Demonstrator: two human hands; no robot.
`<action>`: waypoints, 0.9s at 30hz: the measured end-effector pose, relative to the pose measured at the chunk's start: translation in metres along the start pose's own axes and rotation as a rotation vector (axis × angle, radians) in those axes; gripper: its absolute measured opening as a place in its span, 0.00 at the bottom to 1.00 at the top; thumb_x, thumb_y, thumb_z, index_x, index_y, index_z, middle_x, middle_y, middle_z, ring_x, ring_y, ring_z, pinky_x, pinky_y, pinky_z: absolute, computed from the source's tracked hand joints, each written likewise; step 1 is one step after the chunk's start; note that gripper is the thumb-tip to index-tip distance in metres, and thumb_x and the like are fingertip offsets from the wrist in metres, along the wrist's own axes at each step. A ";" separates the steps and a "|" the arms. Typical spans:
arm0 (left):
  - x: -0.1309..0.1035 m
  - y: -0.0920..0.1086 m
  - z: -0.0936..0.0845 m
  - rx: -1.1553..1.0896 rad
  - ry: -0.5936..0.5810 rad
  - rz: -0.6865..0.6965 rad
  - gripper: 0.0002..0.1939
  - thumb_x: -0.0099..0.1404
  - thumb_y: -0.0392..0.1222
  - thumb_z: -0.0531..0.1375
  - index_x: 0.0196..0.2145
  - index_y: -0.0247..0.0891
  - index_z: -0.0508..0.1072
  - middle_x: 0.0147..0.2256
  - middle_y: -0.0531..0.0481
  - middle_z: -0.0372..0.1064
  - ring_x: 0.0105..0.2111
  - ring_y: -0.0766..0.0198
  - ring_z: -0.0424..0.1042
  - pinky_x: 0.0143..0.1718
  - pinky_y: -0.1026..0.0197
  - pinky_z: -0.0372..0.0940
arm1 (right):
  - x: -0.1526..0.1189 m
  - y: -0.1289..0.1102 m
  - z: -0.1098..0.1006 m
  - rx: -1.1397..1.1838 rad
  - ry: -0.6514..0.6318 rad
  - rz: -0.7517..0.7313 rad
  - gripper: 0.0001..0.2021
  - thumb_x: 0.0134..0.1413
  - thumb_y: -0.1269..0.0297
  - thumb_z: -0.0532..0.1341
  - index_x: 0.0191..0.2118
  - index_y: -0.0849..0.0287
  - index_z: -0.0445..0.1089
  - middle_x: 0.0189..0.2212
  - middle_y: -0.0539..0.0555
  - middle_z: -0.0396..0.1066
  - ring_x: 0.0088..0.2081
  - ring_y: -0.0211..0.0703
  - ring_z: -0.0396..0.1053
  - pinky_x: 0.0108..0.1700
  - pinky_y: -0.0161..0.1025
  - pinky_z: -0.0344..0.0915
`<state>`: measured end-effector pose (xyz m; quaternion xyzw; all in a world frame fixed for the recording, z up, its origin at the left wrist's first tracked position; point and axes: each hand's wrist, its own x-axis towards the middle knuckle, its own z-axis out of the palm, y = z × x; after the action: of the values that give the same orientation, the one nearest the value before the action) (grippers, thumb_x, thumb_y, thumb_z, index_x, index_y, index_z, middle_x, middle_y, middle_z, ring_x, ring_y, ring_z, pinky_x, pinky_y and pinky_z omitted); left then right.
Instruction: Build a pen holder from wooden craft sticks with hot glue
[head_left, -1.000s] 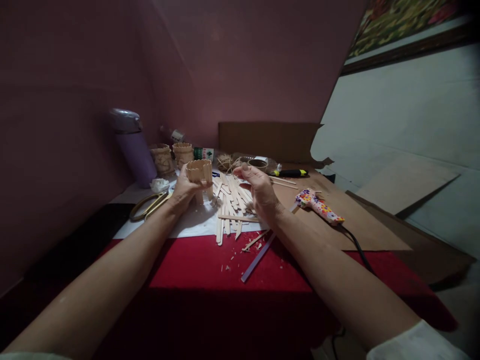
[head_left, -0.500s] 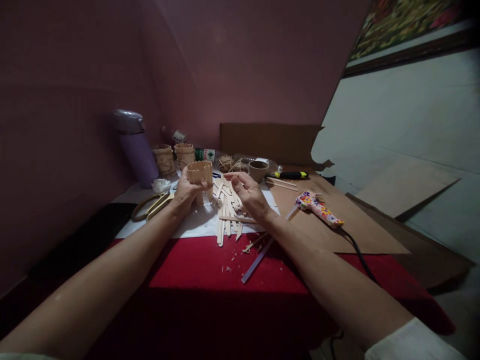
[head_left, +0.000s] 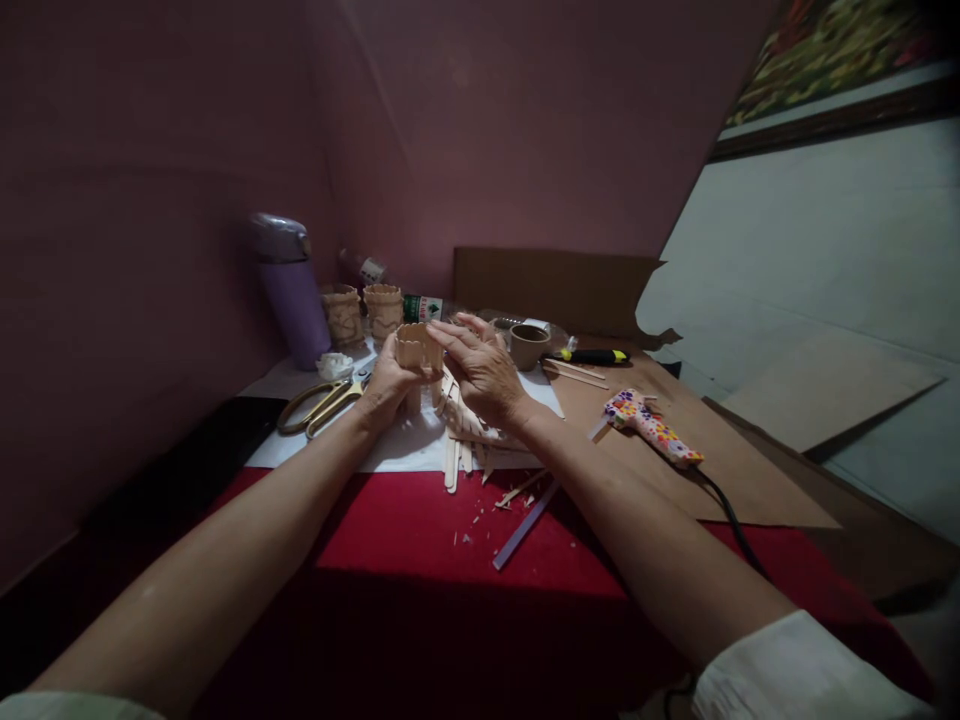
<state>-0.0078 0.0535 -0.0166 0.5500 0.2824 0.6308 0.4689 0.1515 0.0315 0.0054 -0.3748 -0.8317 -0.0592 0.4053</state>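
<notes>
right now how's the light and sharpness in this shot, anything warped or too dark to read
Head view: dim overall, light pooling on the popsicle sticks and white sheet; the red cloth's near edge and the left foreground sink into shadow; wide-angle lens bends walls and stretches forearms; corners vignette; the bottle label is too small to read.

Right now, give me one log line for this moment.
left hand: holds stick cup | right hand: fingers on cup | under hands: loose sticks | right: glue gun

The little cup is pale, matt wooden sticks, like the loose sticks beside it. The surface wears red matt cloth under white paper and brown cardboard. The scissors look brassy metal; the flask is glossy purple.
</notes>
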 end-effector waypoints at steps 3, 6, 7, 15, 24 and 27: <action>0.000 -0.001 0.000 -0.015 -0.012 -0.022 0.34 0.37 0.33 0.72 0.43 0.40 0.66 0.37 0.54 0.71 0.35 0.64 0.69 0.38 0.63 0.63 | 0.000 0.000 -0.002 0.011 -0.004 -0.009 0.20 0.66 0.62 0.49 0.61 0.46 0.63 0.61 0.48 0.65 0.63 0.54 0.51 0.62 0.58 0.49; 0.000 -0.002 -0.001 -0.024 -0.003 -0.032 0.34 0.36 0.32 0.72 0.43 0.38 0.67 0.36 0.54 0.71 0.34 0.64 0.69 0.38 0.63 0.63 | -0.002 -0.001 -0.001 0.007 -0.003 -0.006 0.20 0.66 0.63 0.50 0.61 0.48 0.63 0.62 0.48 0.64 0.63 0.54 0.51 0.62 0.57 0.49; 0.001 -0.003 -0.001 -0.025 0.005 -0.034 0.34 0.36 0.32 0.72 0.43 0.38 0.67 0.36 0.54 0.71 0.34 0.64 0.69 0.37 0.63 0.63 | -0.002 -0.001 -0.001 0.003 -0.006 -0.005 0.21 0.65 0.64 0.50 0.61 0.48 0.63 0.62 0.48 0.63 0.63 0.54 0.51 0.62 0.57 0.49; 0.001 -0.005 0.002 -0.022 0.034 -0.067 0.34 0.35 0.33 0.72 0.42 0.37 0.68 0.35 0.54 0.71 0.32 0.65 0.69 0.36 0.63 0.63 | -0.007 -0.003 0.001 -0.042 -0.052 0.019 0.24 0.63 0.67 0.52 0.63 0.52 0.60 0.65 0.50 0.58 0.64 0.53 0.50 0.62 0.55 0.51; 0.001 -0.002 0.000 -0.011 0.058 -0.052 0.32 0.36 0.36 0.73 0.41 0.37 0.69 0.35 0.52 0.72 0.32 0.63 0.70 0.36 0.61 0.64 | -0.010 0.002 0.004 -0.004 0.003 0.043 0.25 0.63 0.63 0.52 0.65 0.52 0.56 0.67 0.55 0.54 0.65 0.53 0.50 0.64 0.55 0.49; 0.001 0.003 0.001 -0.043 0.100 -0.060 0.29 0.37 0.38 0.73 0.39 0.37 0.69 0.33 0.52 0.72 0.31 0.63 0.70 0.35 0.60 0.65 | -0.014 0.005 0.008 0.060 0.085 0.110 0.22 0.63 0.61 0.52 0.61 0.56 0.61 0.61 0.60 0.61 0.61 0.54 0.55 0.63 0.54 0.51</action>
<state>-0.0075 0.0533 -0.0127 0.4988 0.3081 0.6489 0.4849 0.1551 0.0300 -0.0104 -0.4047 -0.7932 -0.0277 0.4541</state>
